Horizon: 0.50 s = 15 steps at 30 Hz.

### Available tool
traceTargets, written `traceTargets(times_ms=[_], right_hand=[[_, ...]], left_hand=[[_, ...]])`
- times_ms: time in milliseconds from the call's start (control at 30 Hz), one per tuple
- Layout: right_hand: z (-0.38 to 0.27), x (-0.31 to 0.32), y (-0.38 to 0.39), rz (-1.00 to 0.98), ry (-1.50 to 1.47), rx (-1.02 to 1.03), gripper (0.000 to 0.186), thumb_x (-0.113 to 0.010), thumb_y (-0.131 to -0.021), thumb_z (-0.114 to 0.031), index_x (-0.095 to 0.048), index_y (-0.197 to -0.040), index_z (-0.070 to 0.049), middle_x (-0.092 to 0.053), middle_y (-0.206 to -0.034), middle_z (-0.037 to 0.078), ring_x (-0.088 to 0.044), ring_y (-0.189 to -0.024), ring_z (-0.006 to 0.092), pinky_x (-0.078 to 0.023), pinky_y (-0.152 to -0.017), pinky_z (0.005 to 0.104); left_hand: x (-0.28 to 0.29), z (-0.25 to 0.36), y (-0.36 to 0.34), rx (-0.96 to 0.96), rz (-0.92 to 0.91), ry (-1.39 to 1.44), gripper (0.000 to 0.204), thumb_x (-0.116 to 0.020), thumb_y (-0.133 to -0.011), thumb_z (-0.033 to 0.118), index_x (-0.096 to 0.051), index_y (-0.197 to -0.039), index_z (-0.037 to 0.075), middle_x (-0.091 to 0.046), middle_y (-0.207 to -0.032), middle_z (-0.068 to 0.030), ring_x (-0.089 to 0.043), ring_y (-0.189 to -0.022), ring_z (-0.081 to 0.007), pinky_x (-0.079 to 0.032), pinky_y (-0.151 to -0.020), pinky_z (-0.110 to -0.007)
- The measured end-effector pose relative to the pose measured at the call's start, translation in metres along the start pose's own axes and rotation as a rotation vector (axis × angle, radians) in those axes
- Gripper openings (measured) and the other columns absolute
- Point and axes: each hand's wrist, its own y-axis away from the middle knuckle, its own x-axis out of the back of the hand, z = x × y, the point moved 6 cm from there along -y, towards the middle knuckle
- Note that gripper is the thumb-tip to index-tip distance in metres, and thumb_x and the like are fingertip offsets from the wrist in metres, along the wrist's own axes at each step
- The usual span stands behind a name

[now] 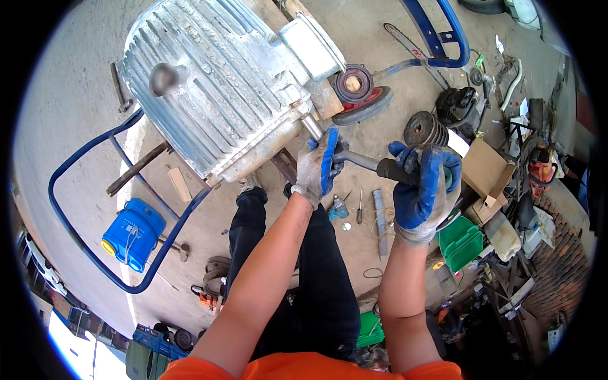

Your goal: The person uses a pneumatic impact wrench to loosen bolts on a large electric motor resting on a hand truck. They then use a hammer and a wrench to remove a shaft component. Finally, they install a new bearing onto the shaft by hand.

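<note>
A big ribbed silver-blue electric motor (215,88) fills the upper left, resting on a blue tube-frame cart (82,247). Both my hands wear grey gloves with blue palms. My left hand (320,166) grips the head of a long ratchet wrench (361,160) right where it meets the bolt at the motor's lower corner. My right hand (423,190) is closed around the wrench's black handle, further right. The wrench's head is hidden under my left glove.
A blue canister (133,234) lies on the concrete under the frame. Small tools (360,206) lie on the floor between my hands. A cardboard box (484,171), green plastic crates (461,244), a pulley (423,128) and engine parts crowd the right side.
</note>
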Motion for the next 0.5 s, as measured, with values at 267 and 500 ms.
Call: traceTargets(times_ms=[267,500], right_hand=[[-0.043,-0.04,-0.038,-0.565,1.672,0.931,0.047,-0.077,-0.069,-0.031,-0.063,-0.109,-0.01,-0.058,-0.118,0.013,-0.051,-0.11,0.0326,-0.034,-0.103,0.0514],[0.003,-0.04,-0.058,-1.228,2.358,0.359,0.02,-0.055,-0.084,-0.02,-0.07,-0.094,-0.01,-0.069,-0.095,0.012,-0.067,-0.092,0.027,-0.051,-0.077,0.04]], left_hand=[[0.007,-0.002,-0.013,0.127,0.022,-0.051,0.025,-0.071,-0.087,0.031,-0.058,-0.08,0.01,-0.06,-0.072,-0.0055,-0.053,-0.046,-0.0149,-0.042,-0.039,-0.028],[-0.002,-0.011,-0.029,0.11,-0.042,0.223,0.028,-0.072,-0.085,0.032,-0.055,-0.08,0.01,-0.056,-0.07,-0.0038,-0.062,-0.054,-0.0222,-0.047,-0.041,-0.033]])
